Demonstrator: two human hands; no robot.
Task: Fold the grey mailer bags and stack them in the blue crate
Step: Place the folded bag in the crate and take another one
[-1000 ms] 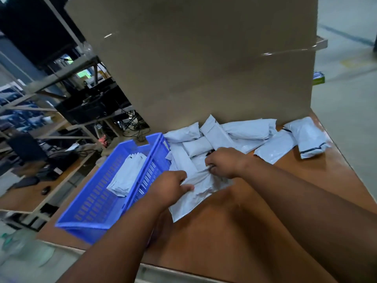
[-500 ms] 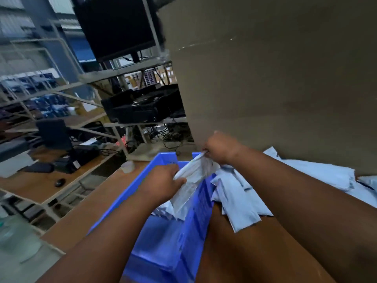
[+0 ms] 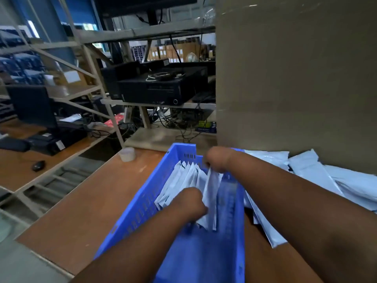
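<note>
blue crate [image 3: 140, 203], folded mailer bags [image 3: 183, 182] upright inside, hands [image 3: 190, 203] gripping 1

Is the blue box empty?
No, the blue slotted plastic crate already holds a row of folded grey plastic mailer bags standing on edge.

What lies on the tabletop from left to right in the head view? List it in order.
Small translucent cup → blue crate with the folded mailers → loose pile of grey mailer bags by the cardboard box.
</note>
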